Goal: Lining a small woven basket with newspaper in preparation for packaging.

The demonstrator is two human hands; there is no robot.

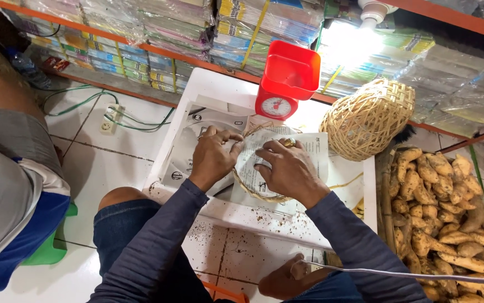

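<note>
A white surface [208, 92] carries everything. Beyond the fingers to the right sits an overturned woven basket [368, 119], with a red kitchen scale [284, 78] just beyond them. Under both hands lies a shallow woven tray [253, 188] lined with printed paper [309, 148]. The left hand [214, 157] pinches the paper's edge between its fingers; the right hand [289, 168] presses flat on the paper, fingers spread.
</note>
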